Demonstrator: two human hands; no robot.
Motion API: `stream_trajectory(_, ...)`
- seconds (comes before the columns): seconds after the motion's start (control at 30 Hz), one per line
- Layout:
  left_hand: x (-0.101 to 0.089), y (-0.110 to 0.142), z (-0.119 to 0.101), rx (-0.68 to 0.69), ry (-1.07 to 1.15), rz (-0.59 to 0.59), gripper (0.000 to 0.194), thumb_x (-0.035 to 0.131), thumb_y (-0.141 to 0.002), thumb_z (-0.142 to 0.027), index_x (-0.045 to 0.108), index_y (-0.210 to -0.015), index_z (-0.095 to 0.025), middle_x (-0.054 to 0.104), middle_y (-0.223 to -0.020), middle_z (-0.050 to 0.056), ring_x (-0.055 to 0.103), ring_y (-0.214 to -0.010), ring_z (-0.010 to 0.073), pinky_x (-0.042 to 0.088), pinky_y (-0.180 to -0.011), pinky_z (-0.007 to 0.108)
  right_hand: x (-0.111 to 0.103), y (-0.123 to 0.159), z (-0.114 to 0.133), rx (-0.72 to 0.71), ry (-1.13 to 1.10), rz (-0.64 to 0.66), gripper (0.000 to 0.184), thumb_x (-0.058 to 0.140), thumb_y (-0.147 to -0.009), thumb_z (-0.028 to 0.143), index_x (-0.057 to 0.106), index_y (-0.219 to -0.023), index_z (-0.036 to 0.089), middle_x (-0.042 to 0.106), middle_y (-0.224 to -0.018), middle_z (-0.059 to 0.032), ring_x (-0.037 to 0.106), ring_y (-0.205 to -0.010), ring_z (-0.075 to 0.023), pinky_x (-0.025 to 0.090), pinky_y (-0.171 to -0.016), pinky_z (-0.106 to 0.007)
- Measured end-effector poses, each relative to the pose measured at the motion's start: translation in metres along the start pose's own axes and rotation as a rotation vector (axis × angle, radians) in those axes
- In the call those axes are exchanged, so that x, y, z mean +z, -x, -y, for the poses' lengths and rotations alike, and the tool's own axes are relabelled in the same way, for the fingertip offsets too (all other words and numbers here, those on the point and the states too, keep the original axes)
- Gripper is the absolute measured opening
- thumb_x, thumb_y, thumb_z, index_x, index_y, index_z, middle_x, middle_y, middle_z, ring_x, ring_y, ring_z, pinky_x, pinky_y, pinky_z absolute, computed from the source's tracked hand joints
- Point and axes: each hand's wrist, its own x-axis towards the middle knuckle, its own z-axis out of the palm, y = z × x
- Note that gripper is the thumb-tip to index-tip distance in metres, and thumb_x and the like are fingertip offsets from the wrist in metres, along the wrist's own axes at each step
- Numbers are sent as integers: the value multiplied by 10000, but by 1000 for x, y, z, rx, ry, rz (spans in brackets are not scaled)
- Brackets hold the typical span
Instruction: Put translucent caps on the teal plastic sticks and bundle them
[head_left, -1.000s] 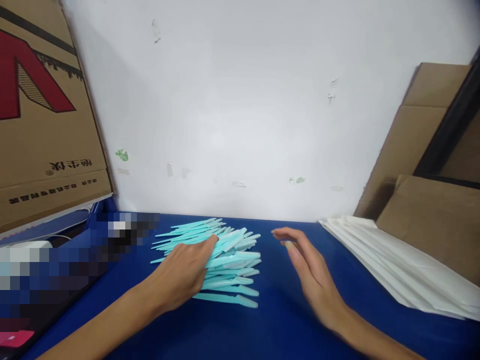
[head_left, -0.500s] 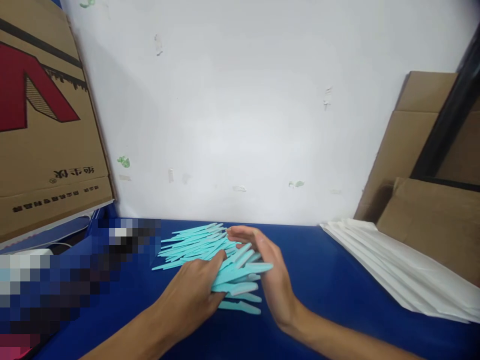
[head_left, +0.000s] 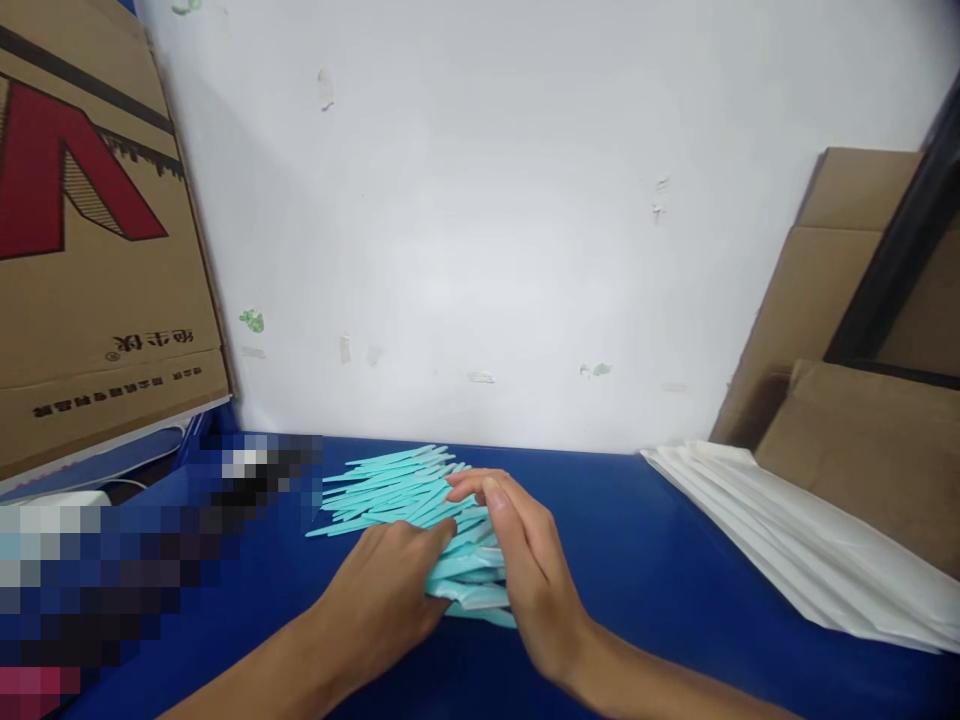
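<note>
A bunch of turquoise eyebrow razors (head_left: 472,576) is gripped in my left hand (head_left: 394,585), with the thumb on top and the ends pointing right. My right hand (head_left: 541,580) stands on edge at those ends, its palm against them and its fingers extended and slightly bent, not wrapped around anything. Just beyond both hands, a loose pile of the same razors (head_left: 390,487) lies on the blue table (head_left: 630,560), roughly lined up. My left fingers are partly hidden beneath the bunch.
White flat bags or sheets (head_left: 795,545) are stacked at the right, beside brown cardboard (head_left: 862,460). A large printed carton (head_left: 97,300) stands at the left, above a blurred-out area (head_left: 150,550). A white wall (head_left: 480,220) closes off the back.
My right palm has moved in against the ends of the held razors, which stick out less and look more even. My left hand keeps its grip.
</note>
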Motion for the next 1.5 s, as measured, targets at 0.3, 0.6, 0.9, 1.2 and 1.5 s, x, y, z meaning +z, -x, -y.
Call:
stream_trajectory(0.3,1,-4,11,-66,-24,0,363,579,-729,-136,673,-1075,-190,756,-913,120,710,-878,364,474,-697,377,-10,-11,-2,66,46,138,414,300,-1087,410,672,-1029,237,701,-1039,-12,630,-1020,-178,439,-909,-287)
stream_trajectory(0.6,-11,-3,24,-24,812,-14,439,468,-953,-619,493,-800,-208,451,-664,-41,417,-589,133,319,-565,254,-43,-29,4,0,185,124,442,258,-1080,460,647,-1120,253,687,-1102,-38,618,-1036,-222,432,-949,-351)
stream_trajectory(0.9,5,8,2,-220,1438,682,506,714,-798,-618,510,-1006,-204,386,-624,-101,207,-463,53,117,-428,214,-67,9,-15,208,242,293,337,620,-951,470,595,-1222,271,668,-772,37,642,-742,-175,473,-743,-293)
stream_trajectory(1.2,13,6,0,-177,1372,568,626,596,-835,-746,564,-1132,-196,442,-706,-73,274,-503,46,186,-450,195,-62,11,-35,419,-203,216,381,753,-853,436,612,-1126,211,689,-741,17,697,-708,-184,518,-695,-292)
stream_trajectory(1.5,18,3,-2,-181,1285,438,655,559,-840,-753,502,-1182,-197,513,-694,-74,275,-452,52,210,-431,193,-67,7,-38,457,-197,153,384,765,-832,478,617,-1060,206,709,-713,11,713,-716,-190,521,-718,-299)
